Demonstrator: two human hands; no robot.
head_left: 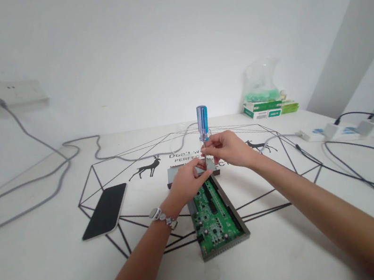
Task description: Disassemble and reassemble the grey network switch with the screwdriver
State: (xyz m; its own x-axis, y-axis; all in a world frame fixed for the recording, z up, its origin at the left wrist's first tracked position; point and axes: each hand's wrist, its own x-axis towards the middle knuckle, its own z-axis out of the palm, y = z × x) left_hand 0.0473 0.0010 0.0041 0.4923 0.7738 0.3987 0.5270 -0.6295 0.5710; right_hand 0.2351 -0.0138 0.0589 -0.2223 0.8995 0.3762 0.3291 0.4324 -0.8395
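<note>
A screwdriver [202, 120] with a clear blue handle stands upright above the far end of an open device. My right hand [224, 148] is closed, its fingertips pinching the metal shaft just below the handle. Around the lower shaft, the thumb and fingers of my left hand [189, 181] are drawn together; what they grip there is hidden. The device has a green circuit board [215, 221] in a dark grey metal frame [232, 206] lying flat on the table. Across its far end is a grey metal piece [174, 174], partly covered by my hands.
A black-screened phone [105, 211] lies to the left. Grey cable [49, 172] runs from a wall socket [10, 93] across the table. Green-and-white boxes [262, 109] and a plastic bag [261, 80] stand at the back right. A power strip [315, 134] and black cables [358, 176] lie on the right.
</note>
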